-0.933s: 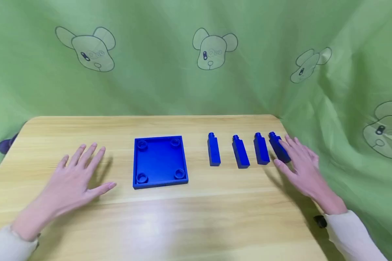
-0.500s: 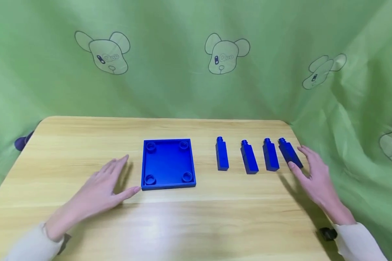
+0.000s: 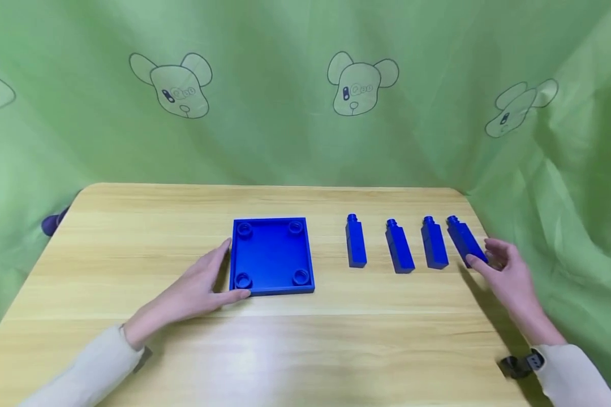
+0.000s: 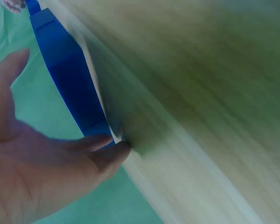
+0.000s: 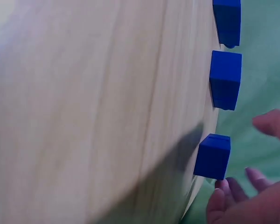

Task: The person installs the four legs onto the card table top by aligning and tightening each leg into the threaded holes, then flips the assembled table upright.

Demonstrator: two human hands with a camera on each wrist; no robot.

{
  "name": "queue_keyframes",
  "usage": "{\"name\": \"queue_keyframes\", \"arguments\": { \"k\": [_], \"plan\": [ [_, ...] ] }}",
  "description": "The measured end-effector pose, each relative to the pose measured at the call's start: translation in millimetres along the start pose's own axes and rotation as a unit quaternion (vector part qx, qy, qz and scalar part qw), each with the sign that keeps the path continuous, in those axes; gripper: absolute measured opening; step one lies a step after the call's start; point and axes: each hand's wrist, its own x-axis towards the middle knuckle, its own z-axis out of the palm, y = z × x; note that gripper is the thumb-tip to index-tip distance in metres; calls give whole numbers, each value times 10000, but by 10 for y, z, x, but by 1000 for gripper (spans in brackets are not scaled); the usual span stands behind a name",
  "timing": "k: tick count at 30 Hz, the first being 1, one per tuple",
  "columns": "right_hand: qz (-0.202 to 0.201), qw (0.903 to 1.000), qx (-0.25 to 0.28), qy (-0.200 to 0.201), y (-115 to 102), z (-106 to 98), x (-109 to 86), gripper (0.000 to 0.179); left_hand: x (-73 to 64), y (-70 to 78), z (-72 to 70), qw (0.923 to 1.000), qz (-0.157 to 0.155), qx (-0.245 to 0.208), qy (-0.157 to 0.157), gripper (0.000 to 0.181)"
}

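Observation:
A square blue panel [image 3: 272,254] with a raised rim and a round socket in each corner lies on the table. My left hand [image 3: 196,288] is at its left side, thumb at the front-left corner, fingers stretched along the edge. In the left wrist view, the fingertips of the left hand [image 4: 51,168] reach the end of the panel [image 4: 67,74], the thumb spread away. At the far right, my right hand [image 3: 511,282] surrounds the near end of a blue square-sided leg [image 3: 465,240] with a narrow knobbed tip. The right wrist view shows the thumb apart from this leg [image 5: 212,156].
Three similar blue legs lie in a row between panel and right hand: one on the left [image 3: 356,243], one in the middle [image 3: 400,249], one on the right [image 3: 434,246]. A green curtain [image 3: 275,130] hangs behind and right of the wooden table [image 3: 305,350].
My left hand has moved right, from beside the panel up to its left edge. The right hand has lowered around the rightmost leg's near end, fingers more bent. The head view has shifted slightly.

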Motion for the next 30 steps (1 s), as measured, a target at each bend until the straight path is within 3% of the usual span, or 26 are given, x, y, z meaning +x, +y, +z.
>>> {"name": "queue_keyframes", "arguments": {
  "k": [3,10,16,21,25,27,30],
  "plan": [
    [103,9996,-234,-75,21,-37,17,78,41,-7,25,9998,157,23,-107,116],
    [251,9961,-814,-251,114,-75,78,75,55,8,2,9996,90,176,-213,109],
    [467,9952,-843,-154,178,-83,106,68,73,9,-14,9990,-23,194,-396,109],
    [864,9953,-429,89,178,-101,92,66,96,-16,0,9988,-8,167,-457,112],
    [1082,9929,201,442,142,-93,88,60,106,-36,-10,9991,30,145,-387,112],
    [1157,9891,715,567,116,-82,89,46,104,-38,-21,9992,19,140,-383,112],
    [1230,9757,1660,731,72,-55,94,30,101,-33,-38,9991,1,133,-400,112]
  ]
}}
